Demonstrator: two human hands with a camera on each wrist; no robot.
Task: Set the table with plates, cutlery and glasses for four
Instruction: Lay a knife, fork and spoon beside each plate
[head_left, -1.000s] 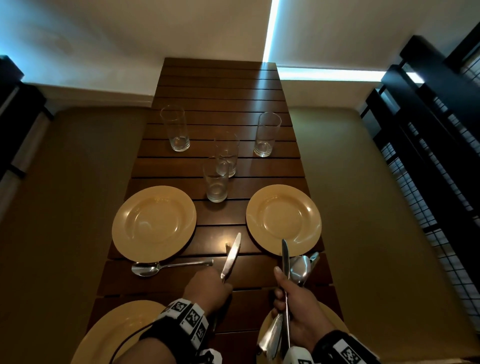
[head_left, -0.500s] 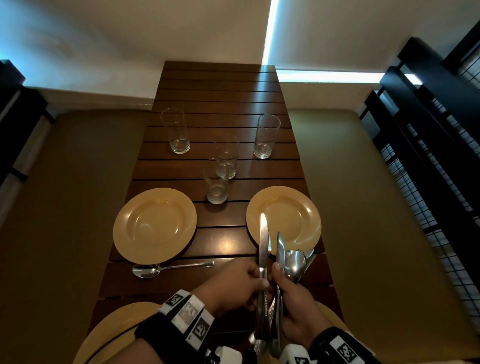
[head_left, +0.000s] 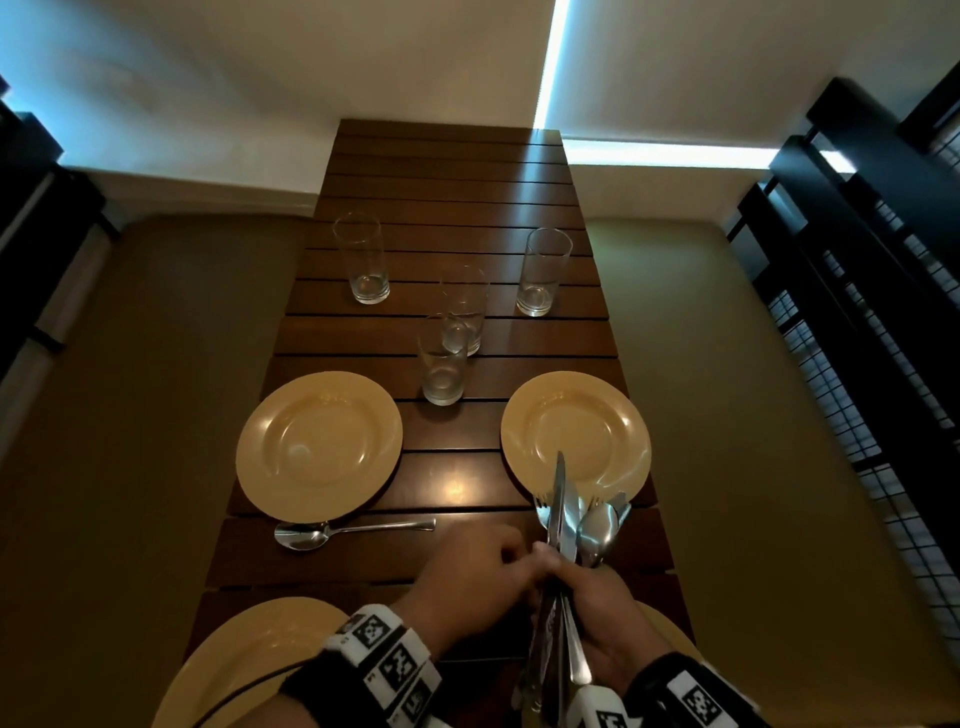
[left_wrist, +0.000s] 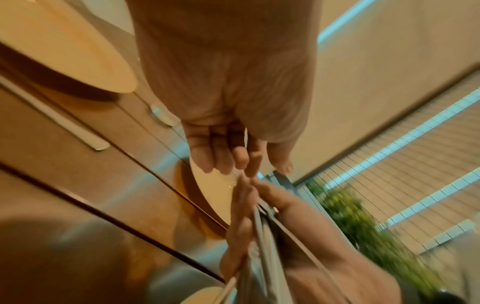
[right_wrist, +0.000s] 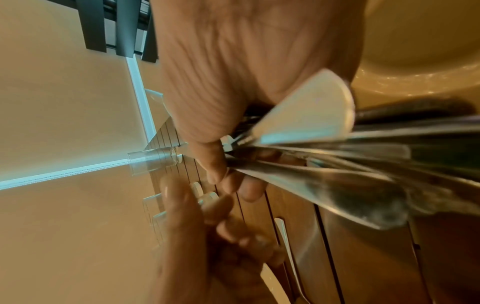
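My right hand (head_left: 582, 587) grips a bundle of cutlery (head_left: 576, 519) upright over the near edge of the far right yellow plate (head_left: 613, 410). It holds knives, forks and spoons, handles fanned out in the right wrist view (right_wrist: 337, 156). My left hand (head_left: 519, 553) sits right beside it, fingers loosely curled and holding nothing (left_wrist: 244, 162). One spoon (head_left: 343, 531) lies on the table below the far left plate (head_left: 319, 447). Two nearer plates (head_left: 244, 654) (head_left: 670, 623) show partly under my wrists. Several empty glasses (head_left: 444, 364) stand mid-table.
The dark slatted wooden table (head_left: 452, 483) is narrow and runs away from me to a wall. Olive cushioned benches (head_left: 130, 415) (head_left: 753, 415) flank it. A black slatted railing (head_left: 857, 312) stands at the right.
My left hand lifted a knife from the table centre, carried it right and passed it into the bundle in my right hand, then let go. The spoon, plates and glasses stayed put.
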